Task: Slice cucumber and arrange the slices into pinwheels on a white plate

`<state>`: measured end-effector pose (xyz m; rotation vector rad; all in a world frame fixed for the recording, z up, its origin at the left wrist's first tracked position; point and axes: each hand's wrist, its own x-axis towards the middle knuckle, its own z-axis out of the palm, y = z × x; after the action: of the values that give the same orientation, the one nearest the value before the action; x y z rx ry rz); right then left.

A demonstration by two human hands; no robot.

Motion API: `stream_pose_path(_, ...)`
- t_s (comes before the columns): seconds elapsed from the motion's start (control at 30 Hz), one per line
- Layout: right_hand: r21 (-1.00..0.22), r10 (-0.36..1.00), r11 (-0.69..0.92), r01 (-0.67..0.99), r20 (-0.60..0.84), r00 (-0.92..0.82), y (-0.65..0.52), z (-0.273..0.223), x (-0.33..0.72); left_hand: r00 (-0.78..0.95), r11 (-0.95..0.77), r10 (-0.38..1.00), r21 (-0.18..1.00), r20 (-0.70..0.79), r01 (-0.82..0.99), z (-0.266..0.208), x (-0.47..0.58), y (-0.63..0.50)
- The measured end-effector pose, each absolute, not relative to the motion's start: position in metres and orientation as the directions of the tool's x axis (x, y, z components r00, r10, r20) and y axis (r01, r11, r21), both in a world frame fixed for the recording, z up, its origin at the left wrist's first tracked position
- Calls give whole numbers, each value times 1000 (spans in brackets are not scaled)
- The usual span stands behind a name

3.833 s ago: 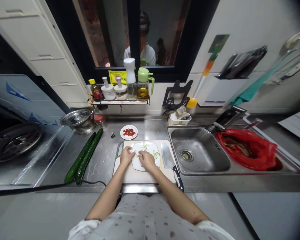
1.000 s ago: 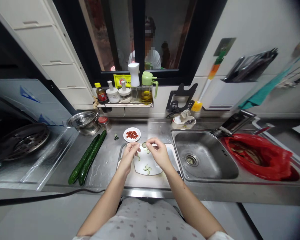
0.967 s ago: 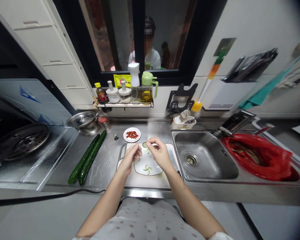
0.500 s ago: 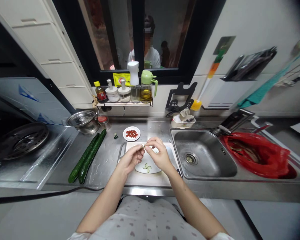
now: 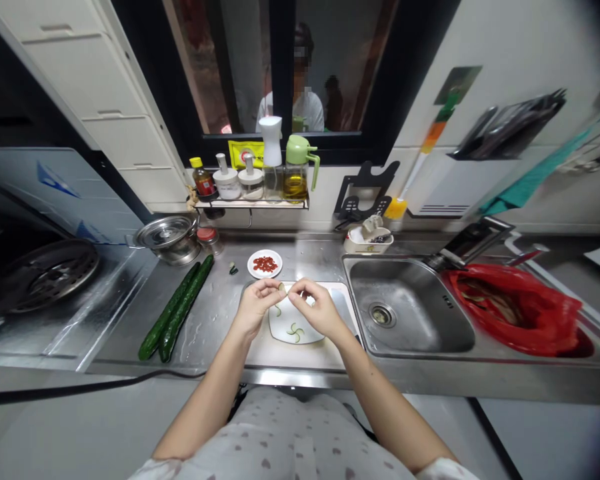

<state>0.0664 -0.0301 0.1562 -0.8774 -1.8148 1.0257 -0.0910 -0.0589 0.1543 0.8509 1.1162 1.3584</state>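
My left hand (image 5: 254, 305) pinches a thin cucumber slice (image 5: 281, 287) between thumb and fingers, above a white plate (image 5: 280, 333). Facing it, my right hand (image 5: 319, 308) has thumb and forefinger pressed together at the edge of the slice. On the plate, several thin green-edged cucumber slices (image 5: 295, 332) lie in a small pinwheel, and a single curved piece (image 5: 278, 310) rests near the left rim. The plate sits on a light cutting board (image 5: 275, 359), partly hidden by my hands and forearms.
Two whole cucumbers (image 5: 183, 310) lie left, near a lidded steel pot (image 5: 169, 237). Behind the board stands a small dish (image 5: 253, 272) of red bits, with cucumber scraps (image 5: 233, 269) beside it. Right are a sink (image 5: 410, 347) and red plastic bag (image 5: 545, 313). Seasonings fill a shelf (image 5: 260, 205).
My hands have drawn slightly apart at the fingertips, and the slice in my left fingers shows more clearly. The curved piece near the plate's left rim is now visible. The view has shifted slightly.
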Motion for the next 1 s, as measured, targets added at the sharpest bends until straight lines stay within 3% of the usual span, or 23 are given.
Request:
stream_pose_path(0.27,-968,919,233,97,187,-347,-26,157,57,-238,-58,971,986,20,-154,153,-90,-59)
stream_pose_path(0.53,-982,938,165,90,129,-321,-20,146,52,-299,-111,949,993,94,-38,143,-88,-58)
stream_pose_path(1.0,-997,941,-17,81,-43,-336,-11,127,46,-334,-131,935,991,123,-2,119,-88,-54)
